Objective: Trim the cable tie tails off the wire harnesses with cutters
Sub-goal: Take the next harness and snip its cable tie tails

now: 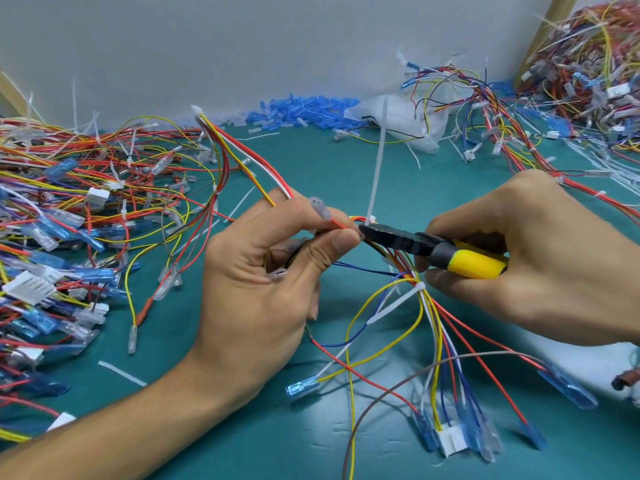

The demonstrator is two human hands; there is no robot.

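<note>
Two wire heaps (69, 220) flank the bare mat (329, 174) under harness (428, 306) and cutters (433, 250).

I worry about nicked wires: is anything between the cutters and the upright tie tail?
Nothing visible stands between them. The cutters, gripped by the right hand, already have their tips at the base of the tail. The left hand pinches the harness close beside the tips, and its wires pass just under them.

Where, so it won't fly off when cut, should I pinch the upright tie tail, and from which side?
I'd pinch the tie tail midway up, coming from above-left: it stands free and near upright, while the cutters in the right hand occupy its base from the right.
</note>
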